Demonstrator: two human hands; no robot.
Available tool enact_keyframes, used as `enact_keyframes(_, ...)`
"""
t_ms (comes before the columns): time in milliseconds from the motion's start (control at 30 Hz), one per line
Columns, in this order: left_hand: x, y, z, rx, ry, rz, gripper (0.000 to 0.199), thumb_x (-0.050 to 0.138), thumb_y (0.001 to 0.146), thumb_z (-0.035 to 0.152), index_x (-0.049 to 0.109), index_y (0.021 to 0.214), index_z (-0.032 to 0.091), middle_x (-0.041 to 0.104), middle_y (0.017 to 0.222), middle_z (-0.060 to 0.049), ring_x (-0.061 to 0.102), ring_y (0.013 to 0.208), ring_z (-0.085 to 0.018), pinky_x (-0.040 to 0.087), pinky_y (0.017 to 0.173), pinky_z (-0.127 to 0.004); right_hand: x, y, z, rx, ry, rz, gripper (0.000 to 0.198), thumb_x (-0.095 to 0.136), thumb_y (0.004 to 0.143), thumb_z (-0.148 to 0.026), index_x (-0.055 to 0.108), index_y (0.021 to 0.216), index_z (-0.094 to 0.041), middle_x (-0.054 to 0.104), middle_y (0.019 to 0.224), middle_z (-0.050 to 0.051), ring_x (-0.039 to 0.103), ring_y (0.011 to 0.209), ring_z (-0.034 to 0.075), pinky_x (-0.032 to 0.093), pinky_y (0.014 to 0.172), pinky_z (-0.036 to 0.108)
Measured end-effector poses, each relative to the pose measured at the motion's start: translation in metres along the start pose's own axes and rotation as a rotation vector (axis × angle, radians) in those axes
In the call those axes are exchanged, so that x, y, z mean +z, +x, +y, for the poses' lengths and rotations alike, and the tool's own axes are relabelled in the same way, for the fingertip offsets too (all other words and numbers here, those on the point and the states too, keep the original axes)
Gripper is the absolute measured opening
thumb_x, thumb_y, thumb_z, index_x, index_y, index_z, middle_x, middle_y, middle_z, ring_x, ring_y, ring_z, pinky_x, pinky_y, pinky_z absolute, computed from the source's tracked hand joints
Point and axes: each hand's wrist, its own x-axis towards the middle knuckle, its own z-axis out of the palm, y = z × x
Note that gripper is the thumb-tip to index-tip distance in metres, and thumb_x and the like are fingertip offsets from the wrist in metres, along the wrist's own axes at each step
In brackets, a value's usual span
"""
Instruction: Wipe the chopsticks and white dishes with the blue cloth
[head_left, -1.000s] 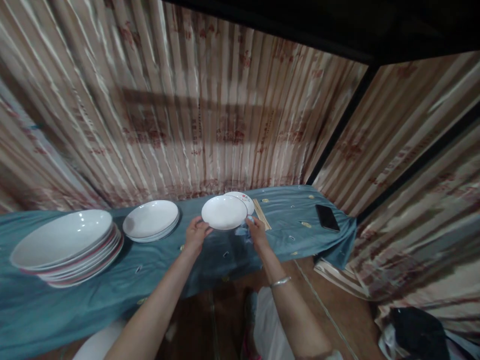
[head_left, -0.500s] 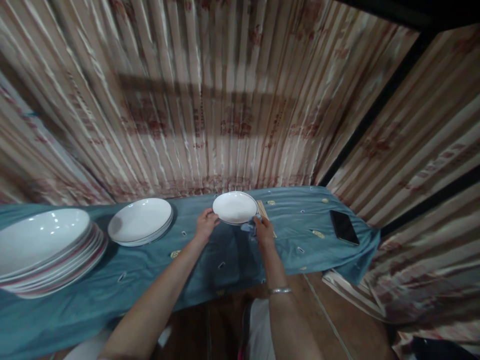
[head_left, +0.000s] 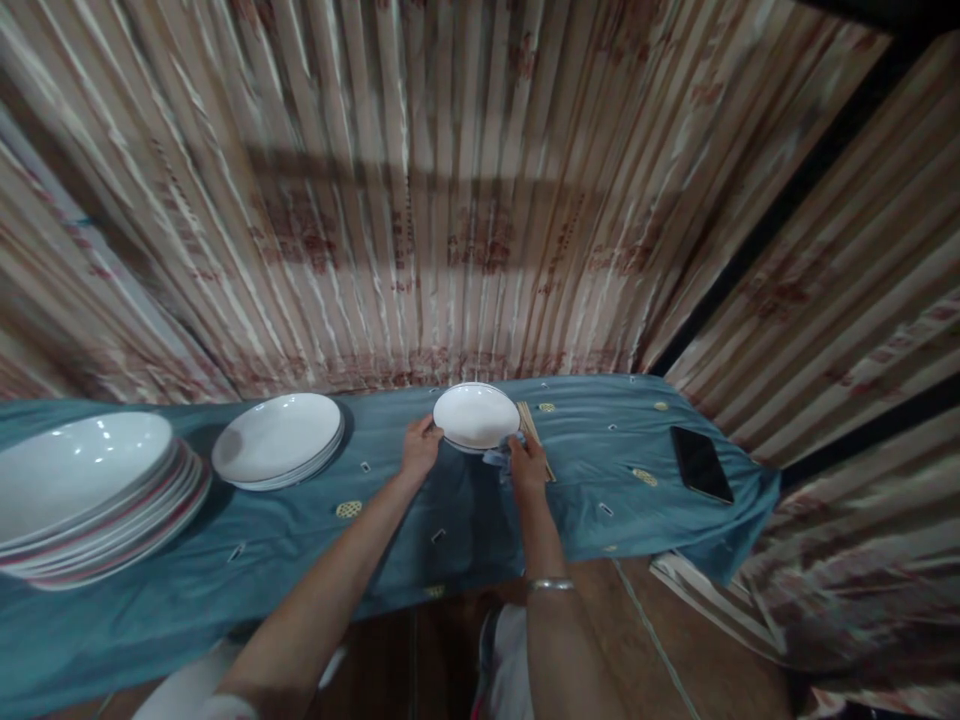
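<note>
Left hand (head_left: 421, 448) holds white plate (head_left: 476, 415) by its left rim; right hand (head_left: 528, 465) pinches blue cloth (head_left: 496, 458) at its right rim. Thin sticks (head_left: 529, 418) just beyond right hand, black phone (head_left: 701, 464) well right of it. Plate stack (head_left: 277, 440) left of left hand, taller stack (head_left: 82, 480) farther left.

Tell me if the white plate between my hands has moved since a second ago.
Yes. The white plate has shifted right, closer to the thin sticks, and now hides the patterned plate that showed behind it.

Pleated, patterned curtains (head_left: 480, 200) hang behind the cloth-covered table (head_left: 589, 465).
</note>
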Motion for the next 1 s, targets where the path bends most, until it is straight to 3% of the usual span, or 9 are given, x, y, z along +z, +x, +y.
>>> enact_keyframes(333,0.008,0.001,-0.006,0.082,0.188,-0.046,0.041,0.058,0.076,0.014,0.068,0.115,0.018,0.065,0.126,-0.009,0.047,0.128,-0.025,0.029,0.113,-0.037,0.013,-0.006,-0.01,0.039,-0.241,0.053,0.035,0.052,0.075,-0.026,0.07,0.103,-0.015,0.072,0.103,0.012,0.065,0.105,0.026,0.051,0.087,0.035)
enact_keyframes(467,0.011,0.003,-0.011,0.069,0.209,-0.051,0.043,0.056,0.078,0.016,0.065,0.12,0.018,0.062,0.131,-0.01,0.047,0.13,-0.025,0.029,0.112,-0.035,0.013,-0.005,-0.008,0.047,-0.217,0.035,0.035,0.052,0.076,-0.027,0.07,0.104,-0.015,0.072,0.103,0.012,0.065,0.103,0.026,0.051,0.086,0.036)
enact_keyframes(600,0.009,0.0,-0.018,0.033,0.188,-0.027,0.049,0.059,0.081,0.026,0.058,0.129,0.015,0.056,0.138,-0.014,0.043,0.134,-0.027,0.028,0.112,-0.036,0.01,-0.005,-0.002,0.006,-0.144,0.015,0.033,0.052,0.075,-0.03,0.069,0.099,-0.015,0.073,0.09,0.01,0.067,0.092,0.025,0.054,0.078,0.034)
enact_keyframes(767,-0.006,-0.018,-0.027,0.026,0.108,-0.017,0.059,0.062,0.082,0.033,0.049,0.137,0.015,0.054,0.14,-0.016,0.052,0.128,-0.026,0.036,0.108,-0.037,0.006,-0.007,0.002,-0.099,-0.071,0.008,0.041,0.053,0.076,-0.035,0.064,0.11,-0.015,0.072,0.087,0.009,0.066,0.093,0.024,0.054,0.078,0.035)
enact_keyframes(867,-0.021,-0.032,-0.03,-0.032,-0.085,-0.004,0.06,0.065,0.081,0.031,0.049,0.137,0.017,0.053,0.141,-0.016,0.053,0.127,-0.025,0.037,0.108,-0.037,0.007,-0.01,0.0,-0.122,-0.097,0.036,0.044,0.051,0.076,-0.036,0.063,0.112,-0.014,0.071,0.096,0.011,0.064,0.097,0.025,0.052,0.084,0.039)
enact_keyframes(1000,-0.045,-0.046,-0.032,-0.047,-0.161,0.023,0.059,0.069,0.079,0.03,0.052,0.134,0.016,0.051,0.142,-0.018,0.05,0.13,-0.027,0.036,0.109,-0.038,0.008,-0.018,-0.008,-0.173,-0.164,0.035,0.05,0.048,0.077,-0.037,0.06,0.116,-0.009,0.066,0.112,0.019,0.061,0.106,0.028,0.048,0.092,0.044)
